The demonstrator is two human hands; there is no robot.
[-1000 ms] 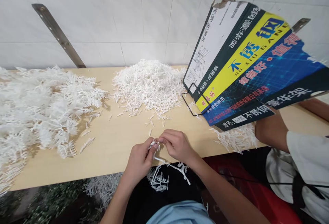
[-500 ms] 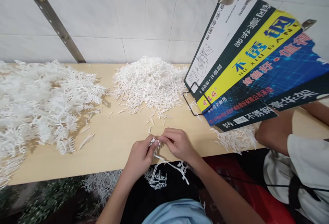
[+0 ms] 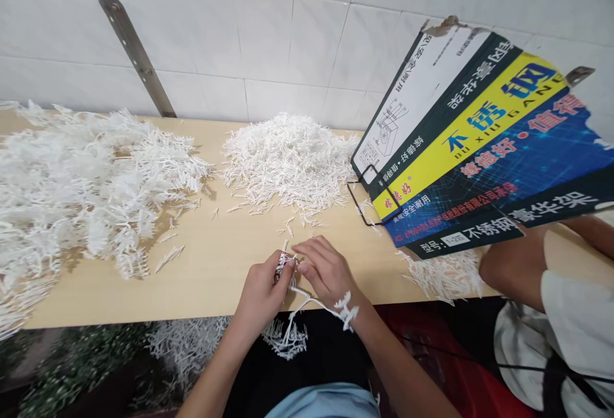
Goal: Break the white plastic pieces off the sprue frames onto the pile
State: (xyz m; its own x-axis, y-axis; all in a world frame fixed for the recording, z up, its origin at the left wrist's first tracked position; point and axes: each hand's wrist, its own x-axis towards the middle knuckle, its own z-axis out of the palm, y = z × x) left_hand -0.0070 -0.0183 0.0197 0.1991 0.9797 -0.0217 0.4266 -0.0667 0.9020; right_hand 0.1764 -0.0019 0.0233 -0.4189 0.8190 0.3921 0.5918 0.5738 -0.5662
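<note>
Hands meet at the near edge of the wooden table (image 3: 215, 277): the left hand (image 3: 261, 293) is clenched around a white plastic sprue (image 3: 307, 303), whose branches hang below the edge toward 6 o'clock, and the right hand (image 3: 326, 271) pinches its top end with fingertips, though what exactly they pick is too small to tell. At 12 o'clock lies a pile of small white pieces (image 3: 292, 159), at 9 o'clock a heap of sprues (image 3: 81, 181), and at 2 o'clock a printed cardboard box (image 3: 480, 143) above another person's arm (image 3: 518, 264).

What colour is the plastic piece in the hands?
White, seen in the head view: the plastic piece.
</note>
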